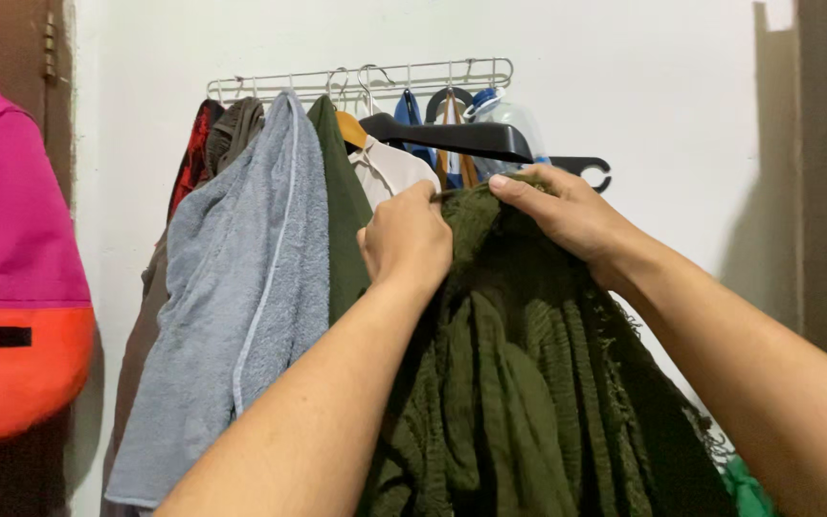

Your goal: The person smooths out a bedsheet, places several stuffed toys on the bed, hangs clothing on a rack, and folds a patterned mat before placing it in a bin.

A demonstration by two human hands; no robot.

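Left hand: clenched on the top edge of the green scarf, in front of the wall rack.
Right hand: fingers pinching the same edge.
Black hanger: just behind; the loose fringe may snag it.
Grey towel: close by, easily dragged off.

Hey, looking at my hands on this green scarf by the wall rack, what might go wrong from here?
The green scarf is loosely woven with frayed edges, so threads may snag on the black hanger just above it. Both the left hand and right hand pinch only its top edge, so the heavy hanging folds might slip. The wire rack looks crowded, and the grey towel nearby might get knocked off.
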